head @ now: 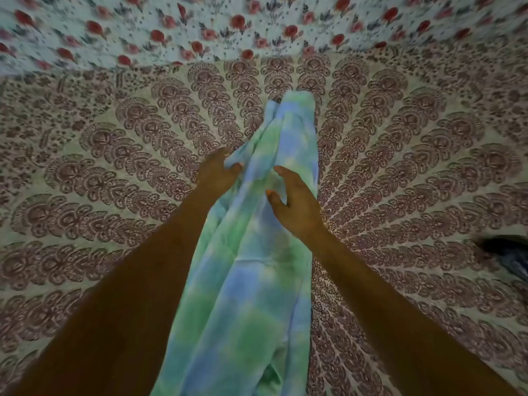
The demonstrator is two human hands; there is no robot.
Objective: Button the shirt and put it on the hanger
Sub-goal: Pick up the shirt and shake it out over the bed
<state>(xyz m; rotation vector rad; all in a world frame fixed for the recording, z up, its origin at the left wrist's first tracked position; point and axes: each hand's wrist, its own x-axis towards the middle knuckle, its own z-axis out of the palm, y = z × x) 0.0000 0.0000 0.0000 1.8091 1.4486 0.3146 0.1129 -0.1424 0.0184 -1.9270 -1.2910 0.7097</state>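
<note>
Patterned bedsheet (114, 172) lies under the bunched green-blue shirt (257, 281). At the shirt's left edge the left hand (217, 175) pinches the cloth; the right hand (297, 207) is over the shirt, fingers loosely apart.

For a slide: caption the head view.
Left hand grips a bunched green-and-blue tie-dye shirt over a maroon-patterned bedspread; right hand open above it.

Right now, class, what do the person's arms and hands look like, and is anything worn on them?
The left forearm and right forearm are bare to the frame's edge; no sleeves show. The left hand and right hand carry no visible glove, ring, watch or bracelet, though the picture is slightly blurred.
</note>
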